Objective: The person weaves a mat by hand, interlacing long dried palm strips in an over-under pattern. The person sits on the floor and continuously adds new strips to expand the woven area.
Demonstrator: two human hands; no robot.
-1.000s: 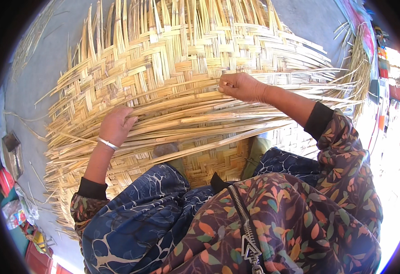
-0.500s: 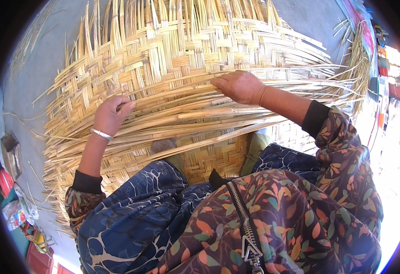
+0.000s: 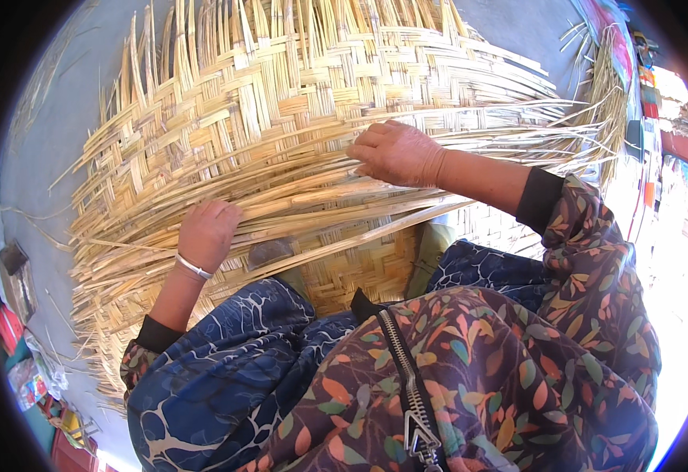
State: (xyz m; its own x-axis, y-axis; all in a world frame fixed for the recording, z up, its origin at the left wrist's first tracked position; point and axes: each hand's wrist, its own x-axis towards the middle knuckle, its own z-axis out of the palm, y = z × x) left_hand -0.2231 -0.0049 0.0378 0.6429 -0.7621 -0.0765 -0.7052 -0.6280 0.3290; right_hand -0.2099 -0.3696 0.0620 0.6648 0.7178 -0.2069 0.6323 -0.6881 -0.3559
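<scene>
A large pale-yellow mat of flattened reed strips (image 3: 305, 102) spreads before me, plaited at the far side. Across its near part lies a band of loose long reed strips (image 3: 305, 197). My left hand (image 3: 209, 232), with a silver bracelet (image 3: 194, 266) on its wrist, is closed over the near strips of this band; its fingertips are hidden. Farther away and to the right, my right hand (image 3: 399, 153) bends its fingers round strips at the band's far edge, thumb underneath.
Upright strip ends (image 3: 187, 39) stick out along the far edge. More loose strips (image 3: 607, 102) lie at the far right by a colourful cloth. My feet rest on the woven near part (image 3: 352, 271). A box-like object (image 3: 18, 279) and plastic bags (image 3: 33, 370) sit at the left on the grey floor.
My left hand has come down nearer to me and slightly right, from the band's far edge onto its nearer strips. My right hand has shifted a little left and nearer.
</scene>
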